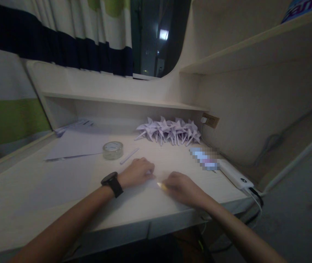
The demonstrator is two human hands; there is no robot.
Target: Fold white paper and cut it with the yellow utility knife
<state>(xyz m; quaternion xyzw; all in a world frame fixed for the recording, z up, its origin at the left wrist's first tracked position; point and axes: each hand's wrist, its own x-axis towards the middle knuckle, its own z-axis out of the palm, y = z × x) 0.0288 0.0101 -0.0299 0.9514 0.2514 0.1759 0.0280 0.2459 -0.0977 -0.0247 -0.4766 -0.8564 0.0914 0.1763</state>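
My left hand (139, 171), with a black watch (112, 181) on its wrist, rests on the desk with its fingers curled. A whitish bit shows at its fingertips, too small to name. To its right, my right hand (182, 187) is closed around a small yellow tool with a pale pointed tip (161, 186), which points left toward the other hand. Motion blurs the tool, so its kind is unclear. Just beyond my left hand lie a thin white paper stick (129, 156) and a roll of clear tape (113, 150).
White paper pinwheels (169, 130) are heaped at the back under a low shelf (123, 101). Paper sheets (73, 142) cover the desk's left side. A pixelated phone (205, 158) and a white power strip (235, 174) with cables lie along the right wall.
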